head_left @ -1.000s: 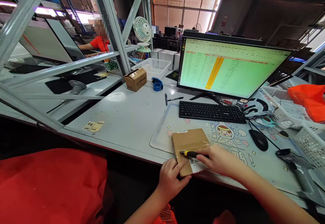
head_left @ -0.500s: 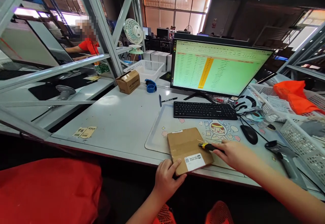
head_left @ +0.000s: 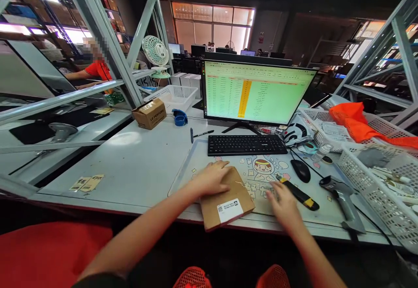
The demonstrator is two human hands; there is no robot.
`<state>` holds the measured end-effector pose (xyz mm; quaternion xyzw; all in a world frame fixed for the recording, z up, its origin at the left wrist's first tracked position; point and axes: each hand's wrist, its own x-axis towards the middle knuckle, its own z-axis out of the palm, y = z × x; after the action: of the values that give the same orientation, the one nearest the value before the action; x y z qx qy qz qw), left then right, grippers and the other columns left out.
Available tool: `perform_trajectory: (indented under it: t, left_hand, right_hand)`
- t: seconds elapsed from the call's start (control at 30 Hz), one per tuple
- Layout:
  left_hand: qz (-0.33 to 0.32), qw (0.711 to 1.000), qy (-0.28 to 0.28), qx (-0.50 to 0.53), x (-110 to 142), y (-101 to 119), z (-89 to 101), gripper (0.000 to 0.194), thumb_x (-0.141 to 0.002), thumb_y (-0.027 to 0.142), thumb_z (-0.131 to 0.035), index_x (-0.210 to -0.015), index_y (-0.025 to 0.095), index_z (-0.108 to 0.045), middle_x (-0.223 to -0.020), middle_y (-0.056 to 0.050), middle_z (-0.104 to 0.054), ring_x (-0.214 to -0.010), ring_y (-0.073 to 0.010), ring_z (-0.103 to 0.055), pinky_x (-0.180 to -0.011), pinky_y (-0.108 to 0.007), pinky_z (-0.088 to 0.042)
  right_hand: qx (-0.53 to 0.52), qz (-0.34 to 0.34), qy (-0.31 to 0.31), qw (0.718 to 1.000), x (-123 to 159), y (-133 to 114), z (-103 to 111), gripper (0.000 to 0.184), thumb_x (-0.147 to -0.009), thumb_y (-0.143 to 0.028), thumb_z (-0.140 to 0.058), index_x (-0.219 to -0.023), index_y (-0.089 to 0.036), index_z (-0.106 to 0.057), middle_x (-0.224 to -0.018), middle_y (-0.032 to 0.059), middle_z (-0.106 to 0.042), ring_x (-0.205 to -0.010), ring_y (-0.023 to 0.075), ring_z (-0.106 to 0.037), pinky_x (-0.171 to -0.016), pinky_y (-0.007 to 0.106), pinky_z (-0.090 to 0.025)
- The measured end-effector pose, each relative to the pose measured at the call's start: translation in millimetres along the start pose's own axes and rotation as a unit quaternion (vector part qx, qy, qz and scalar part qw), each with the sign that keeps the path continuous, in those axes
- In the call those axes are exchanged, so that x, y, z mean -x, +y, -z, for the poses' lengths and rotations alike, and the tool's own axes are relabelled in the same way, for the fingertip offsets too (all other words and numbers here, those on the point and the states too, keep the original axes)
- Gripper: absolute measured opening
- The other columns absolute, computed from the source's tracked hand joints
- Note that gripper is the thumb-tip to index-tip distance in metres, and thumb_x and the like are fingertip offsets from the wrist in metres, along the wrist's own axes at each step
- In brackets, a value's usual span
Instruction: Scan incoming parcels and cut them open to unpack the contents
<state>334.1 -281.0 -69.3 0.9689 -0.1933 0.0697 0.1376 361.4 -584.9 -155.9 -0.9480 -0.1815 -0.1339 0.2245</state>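
Note:
A flat brown cardboard box with a white label lies at the table's front edge, its near end jutting past the edge. My left hand grips its upper left side, thumb on top and fingers reaching the far edge. A slit or torn line shows near the middle of the top. To the right of the box, my right hand is empty, its fingers apart and slightly bent. Just beyond that hand, a black and yellow utility knife rests on the printed desk mat.
Behind the mat stand a keyboard and a monitor. On the right are a mouse, a barcode scanner and white baskets. A small carton and blue tape sit back left. A co-worker sits beyond the frame.
My right hand has let go of the utility knife, now lying on the mat. My left hand has moved from the box's near corner to its upper left side. The view has shifted right.

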Motion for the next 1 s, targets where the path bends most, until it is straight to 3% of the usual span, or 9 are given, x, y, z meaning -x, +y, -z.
perform_trajectory:
  t: [0.1,0.17,0.37,0.47,0.53,0.73,0.87,0.93,1.0]
  left_hand:
    - [-0.03,0.993,-0.117,-0.004,-46.6,4.2,6.6,0.066,-0.069,0.042,-0.077,-0.131,0.026,-0.061,-0.126,-0.011,-0.068,-0.104,-0.0293,-0.067,-0.086,-0.036,-0.052]
    - [-0.028,0.984,-0.17,-0.031,-64.1,11.8,8.1,0.069,-0.066,0.041,-0.079,-0.13,0.025,-0.06,-0.12,-0.011,-0.072,-0.098,-0.03,-0.07,-0.079,-0.036,-0.054]
    - [-0.067,0.963,-0.235,-0.117,-72.4,41.3,-5.8,0.052,-0.067,0.03,-0.073,-0.114,0.01,-0.065,-0.095,-0.019,-0.074,-0.083,-0.0365,-0.071,-0.07,-0.042,-0.055]
    - [-0.075,0.967,-0.217,-0.109,-70.8,43.0,-10.5,0.032,-0.079,0.018,-0.06,-0.109,0.01,-0.065,-0.101,-0.021,-0.073,-0.09,-0.0344,-0.071,-0.081,-0.043,-0.053]
    - [-0.058,0.973,-0.202,-0.097,-72.1,27.8,-3.6,0.03,-0.084,0.014,-0.052,-0.112,0.013,-0.064,-0.11,-0.018,-0.072,-0.095,-0.0297,-0.071,-0.084,-0.038,-0.052]
    - [0.149,0.988,-0.048,0.006,-56.9,-64.4,19.8,0.041,-0.093,0.033,-0.053,-0.13,0.015,-0.058,-0.118,-0.012,-0.073,-0.105,-0.0254,-0.067,-0.09,-0.032,-0.048]
    - [0.214,0.977,-0.006,0.023,-25.7,-85.3,-9.4,0.043,-0.099,0.04,-0.04,-0.124,0.014,-0.064,-0.115,-0.015,-0.073,-0.104,-0.0291,-0.068,-0.09,-0.038,-0.05]
    - [0.227,0.973,0.028,0.031,-14.0,-82.6,-27.3,0.044,-0.1,0.036,-0.038,-0.125,0.012,-0.063,-0.122,-0.017,-0.069,-0.114,-0.0291,-0.064,-0.098,-0.039,-0.048]
    - [0.226,0.971,0.06,0.041,-7.3,-79.7,-39.9,0.041,-0.097,0.035,-0.046,-0.125,0.011,-0.063,-0.126,-0.016,-0.067,-0.12,-0.0269,-0.061,-0.105,-0.037,-0.045]
  right_hand:
    - [-0.1,0.005,-0.076,0.992,5.1,-49.8,-27.1,0.06,-0.098,-0.049,-0.044,-0.141,-0.007,-0.052,-0.143,0.0212,-0.054,-0.133,0.0316,-0.05,-0.11,0.051,-0.042]
    - [-0.107,0.0,-0.095,0.99,8.1,-65.6,-39.0,0.057,-0.097,-0.045,-0.047,-0.14,-0.009,-0.053,-0.144,0.0202,-0.054,-0.137,0.0342,-0.046,-0.112,0.057,-0.038]
    - [-0.124,-0.004,-0.116,0.985,11.9,-64.3,-41.4,0.049,-0.099,-0.039,-0.042,-0.138,-0.014,-0.057,-0.145,0.0139,-0.055,-0.144,0.0313,-0.038,-0.115,0.056,-0.031]
    - [-0.131,-0.006,-0.127,0.983,11.4,-64.2,-38.0,0.049,-0.099,-0.038,-0.042,-0.137,-0.011,-0.058,-0.144,0.0146,-0.057,-0.144,0.0311,-0.037,-0.116,0.055,-0.029]
    - [-0.142,0.001,-0.128,0.982,11.3,-64.0,-38.6,0.048,-0.099,-0.038,-0.042,-0.138,-0.014,-0.058,-0.143,0.0131,-0.057,-0.144,0.0309,-0.038,-0.116,0.056,-0.028]
    - [-0.203,0.035,-0.117,0.972,10.8,-49.3,-49.8,0.044,-0.098,-0.038,-0.043,-0.137,-0.023,-0.058,-0.146,0.0094,-0.055,-0.14,0.0304,-0.043,-0.115,0.06,-0.029]
    - [-0.21,0.087,-0.106,0.968,3.3,-56.4,-40.0,0.047,-0.096,-0.032,-0.043,-0.14,-0.018,-0.053,-0.152,0.013,-0.047,-0.143,0.0305,-0.037,-0.116,0.058,-0.031]
    - [-0.161,0.143,-0.114,0.97,-5.3,-75.9,-27.6,0.054,-0.093,-0.022,-0.044,-0.147,-0.018,-0.044,-0.154,0.0136,-0.044,-0.146,0.0323,-0.032,-0.118,0.063,-0.024]
    - [-0.098,0.21,-0.133,0.964,-15.5,-101.1,-15.9,0.054,-0.09,-0.019,-0.047,-0.143,-0.02,-0.048,-0.142,0.0147,-0.055,-0.137,0.034,-0.042,-0.117,0.069,-0.017]
